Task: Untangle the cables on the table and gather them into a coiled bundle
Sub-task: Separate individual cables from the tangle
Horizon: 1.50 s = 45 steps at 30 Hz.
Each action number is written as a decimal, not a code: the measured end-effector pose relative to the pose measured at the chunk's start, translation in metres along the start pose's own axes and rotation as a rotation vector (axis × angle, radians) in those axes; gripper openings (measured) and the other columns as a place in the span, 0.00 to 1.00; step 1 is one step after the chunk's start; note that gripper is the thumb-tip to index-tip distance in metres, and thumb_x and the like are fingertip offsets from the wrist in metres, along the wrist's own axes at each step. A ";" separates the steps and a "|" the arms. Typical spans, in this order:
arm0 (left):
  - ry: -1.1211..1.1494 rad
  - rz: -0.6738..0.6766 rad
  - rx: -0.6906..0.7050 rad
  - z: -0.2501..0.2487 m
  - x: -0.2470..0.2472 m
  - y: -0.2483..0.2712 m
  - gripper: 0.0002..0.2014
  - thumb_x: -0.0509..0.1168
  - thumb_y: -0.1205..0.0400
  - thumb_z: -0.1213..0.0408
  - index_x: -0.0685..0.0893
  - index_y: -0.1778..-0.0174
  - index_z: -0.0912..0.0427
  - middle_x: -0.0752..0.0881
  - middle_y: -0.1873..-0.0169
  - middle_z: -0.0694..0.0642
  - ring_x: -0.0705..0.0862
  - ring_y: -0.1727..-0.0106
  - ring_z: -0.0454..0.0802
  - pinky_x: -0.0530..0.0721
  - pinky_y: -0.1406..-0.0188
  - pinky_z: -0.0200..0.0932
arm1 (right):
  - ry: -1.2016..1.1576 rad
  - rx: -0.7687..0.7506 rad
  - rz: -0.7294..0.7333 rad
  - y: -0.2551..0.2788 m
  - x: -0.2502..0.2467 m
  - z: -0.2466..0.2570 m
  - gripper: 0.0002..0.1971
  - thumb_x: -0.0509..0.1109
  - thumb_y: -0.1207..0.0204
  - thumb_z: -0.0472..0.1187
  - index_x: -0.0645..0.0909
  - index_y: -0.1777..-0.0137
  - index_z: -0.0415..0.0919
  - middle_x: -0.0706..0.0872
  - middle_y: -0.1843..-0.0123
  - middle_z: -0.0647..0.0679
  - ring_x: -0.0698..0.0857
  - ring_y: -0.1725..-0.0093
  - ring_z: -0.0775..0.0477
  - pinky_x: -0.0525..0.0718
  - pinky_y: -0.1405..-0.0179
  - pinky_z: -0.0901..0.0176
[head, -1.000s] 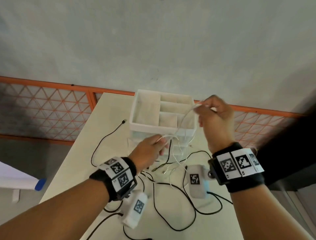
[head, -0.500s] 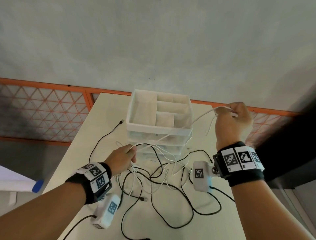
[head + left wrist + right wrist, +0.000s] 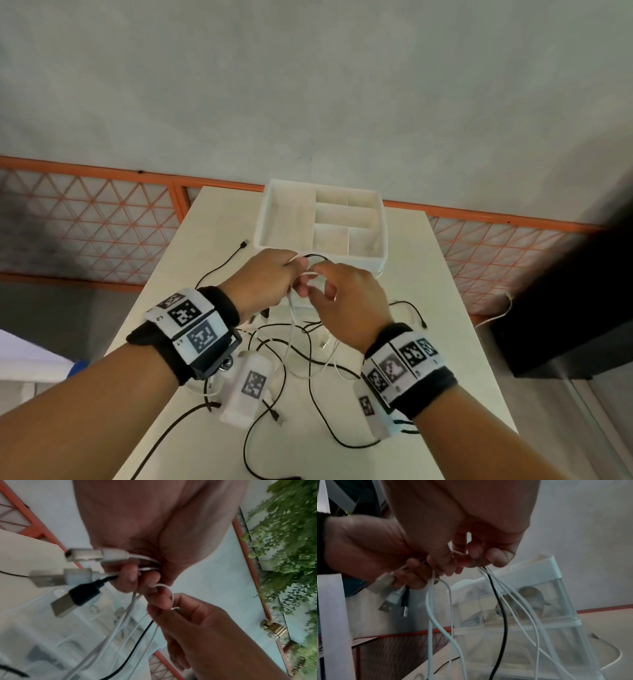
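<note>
White and black cables – tangled, lifted ends bunched above the table.

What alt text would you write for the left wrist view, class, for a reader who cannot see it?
The left hand grips a bunch of white and black cables, their USB plugs sticking out to the left. The right hand pinches a thin white cable loop beside it, over a blurred white organizer.

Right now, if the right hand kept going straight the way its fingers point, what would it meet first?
Probably the left hand: the right hand points at it, fingertips almost touching around the white cable. The organizer box stands beyond.
</note>
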<state>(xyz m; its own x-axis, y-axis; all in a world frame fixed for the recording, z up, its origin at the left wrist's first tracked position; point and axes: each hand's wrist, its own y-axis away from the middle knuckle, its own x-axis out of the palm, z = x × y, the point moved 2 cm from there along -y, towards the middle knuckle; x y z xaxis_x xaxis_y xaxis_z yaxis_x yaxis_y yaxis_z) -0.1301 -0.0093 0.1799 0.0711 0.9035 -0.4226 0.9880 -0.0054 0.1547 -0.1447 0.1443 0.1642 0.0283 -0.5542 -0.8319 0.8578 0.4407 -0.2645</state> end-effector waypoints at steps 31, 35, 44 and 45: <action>0.133 -0.003 -0.184 0.058 0.026 0.005 0.14 0.54 0.10 0.61 0.81 0.57 0.59 0.80 0.71 0.52 0.70 0.78 0.42 0.66 0.78 0.37 | -0.517 0.326 -0.652 -0.041 -0.110 -0.024 0.03 0.75 0.34 0.49 0.84 0.65 0.55 0.92 0.58 0.53 0.89 0.59 0.41 0.89 0.55 0.44; 0.188 -0.042 -0.264 0.076 0.009 0.004 0.14 0.53 0.09 0.62 0.80 0.56 0.62 0.79 0.71 0.55 0.70 0.78 0.46 0.64 0.82 0.37 | -0.591 0.254 -0.628 -0.035 -0.114 -0.042 0.08 0.76 0.30 0.42 0.79 0.64 0.53 0.86 0.38 0.52 0.87 0.64 0.44 0.83 0.68 0.55; 0.386 -0.192 -0.148 0.018 -0.026 -0.001 0.14 0.55 0.10 0.63 0.82 0.55 0.62 0.76 0.76 0.53 0.67 0.84 0.43 0.60 0.89 0.32 | -0.144 0.641 0.059 0.003 -0.042 -0.094 0.13 0.69 0.24 0.39 0.83 0.42 0.51 0.91 0.53 0.48 0.88 0.58 0.48 0.86 0.57 0.56; 0.375 -0.186 -0.142 0.015 -0.028 -0.001 0.14 0.55 0.10 0.63 0.82 0.55 0.62 0.77 0.77 0.53 0.67 0.83 0.44 0.60 0.89 0.32 | -0.118 0.644 0.059 0.006 -0.040 -0.091 0.17 0.69 0.25 0.37 0.83 0.37 0.53 0.90 0.56 0.49 0.86 0.59 0.52 0.81 0.62 0.61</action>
<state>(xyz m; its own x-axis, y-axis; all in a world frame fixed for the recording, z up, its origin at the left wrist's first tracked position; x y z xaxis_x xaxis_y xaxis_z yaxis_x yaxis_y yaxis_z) -0.1315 -0.0411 0.1786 -0.1866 0.9768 -0.1051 0.9487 0.2070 0.2389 -0.1871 0.2340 0.1516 0.1097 -0.6319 -0.7672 0.9876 -0.0179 0.1559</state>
